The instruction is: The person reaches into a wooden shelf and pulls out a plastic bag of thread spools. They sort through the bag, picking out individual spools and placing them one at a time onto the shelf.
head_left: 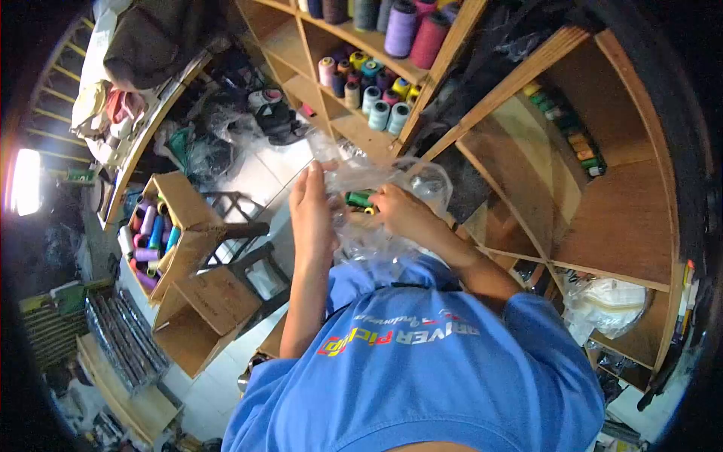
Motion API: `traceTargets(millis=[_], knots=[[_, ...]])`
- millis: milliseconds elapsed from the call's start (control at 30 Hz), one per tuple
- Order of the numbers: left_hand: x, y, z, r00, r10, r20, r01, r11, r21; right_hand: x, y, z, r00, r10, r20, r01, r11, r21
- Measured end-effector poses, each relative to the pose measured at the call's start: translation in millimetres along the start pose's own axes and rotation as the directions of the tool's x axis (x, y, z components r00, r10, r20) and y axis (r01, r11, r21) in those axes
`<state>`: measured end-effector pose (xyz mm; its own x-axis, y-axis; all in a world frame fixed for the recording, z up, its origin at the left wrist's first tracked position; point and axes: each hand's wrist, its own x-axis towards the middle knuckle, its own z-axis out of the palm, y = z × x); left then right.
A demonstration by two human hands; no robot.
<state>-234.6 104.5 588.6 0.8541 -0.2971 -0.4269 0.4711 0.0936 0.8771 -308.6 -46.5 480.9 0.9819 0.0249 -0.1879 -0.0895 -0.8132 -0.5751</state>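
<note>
A clear plastic bag (pixel 369 245) lies over my lap, in front of the blue shirt. My left hand (pixel 310 211) is raised at its left side, fingers pressed together on the plastic. On the right, my right hand (pixel 403 211) has its fingers closed at the bag's opening, beside a green thread spool (pixel 358 199). Part of a yellowish spool (pixel 370 212) shows just below the green one. Whether the right fingertips touch a spool cannot be made out.
Wooden shelves (pixel 361 124) ahead hold many colored thread spools. At left a cardboard box (pixel 188 200) is full of spools, with an open carton (pixel 218 301) below it. More shelving (pixel 610 218) stands at right, and loose plastic (pixel 226 151) lies on the floor ahead.
</note>
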Motion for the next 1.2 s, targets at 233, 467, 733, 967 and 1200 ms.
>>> traceTargets(millis=[233,467,733,967,1200], knots=[[15.8,-15.7,-0.6,0.995,0.044,-0.093,-0.048,0.998,-0.037,-63.6,-35.8,-125.8,0.943,0.012,-0.334,0.050,0.983,0.178],[12.2,-15.8,-0.3,0.999,0.034,-0.025,-0.034,0.999,-0.008,-141.4,42.6,-250.9,0.548,0.388,-0.741,-0.374,0.906,0.198],[11.7,-23.7,-0.9,0.998,0.057,-0.030,-0.059,0.996,-0.071,-147.1,178.5,-296.2,0.378,0.523,-0.764,-0.697,0.704,0.137],[6.9,-20.0,4.8,0.996,0.043,-0.074,-0.048,0.996,-0.069,-122.8,264.5,-271.5,0.284,0.267,-0.921,-0.863,0.490,-0.124],[8.6,-19.9,-0.4,0.998,0.043,-0.040,-0.046,0.997,-0.064,-121.3,295.2,-262.5,0.399,0.176,-0.900,-0.839,0.467,-0.281]])
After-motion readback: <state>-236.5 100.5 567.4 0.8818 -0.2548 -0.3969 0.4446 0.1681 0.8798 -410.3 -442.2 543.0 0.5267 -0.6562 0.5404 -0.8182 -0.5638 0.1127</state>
